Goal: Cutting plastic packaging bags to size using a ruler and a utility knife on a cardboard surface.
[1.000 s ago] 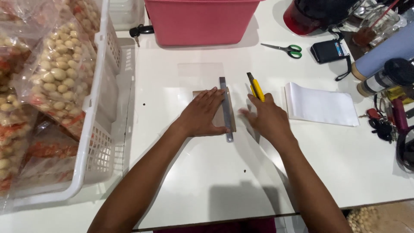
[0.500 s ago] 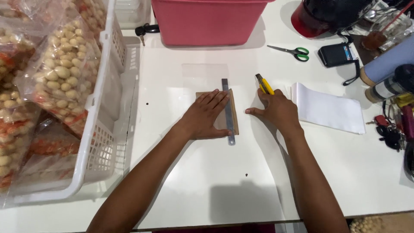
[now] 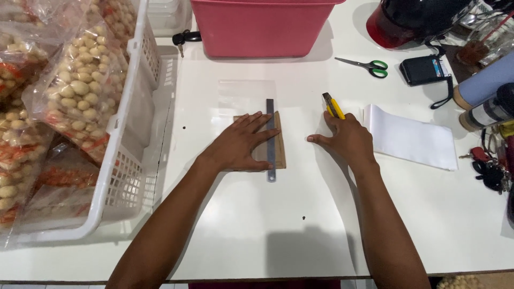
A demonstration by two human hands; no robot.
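Shifted slightly leftward, the metal ruler lies mid-table on a brown card, largely hidden under the spread left hand. Right hand, fingers curled, covers the yellow utility knife's handle. Scissors lie near the table's far edge.
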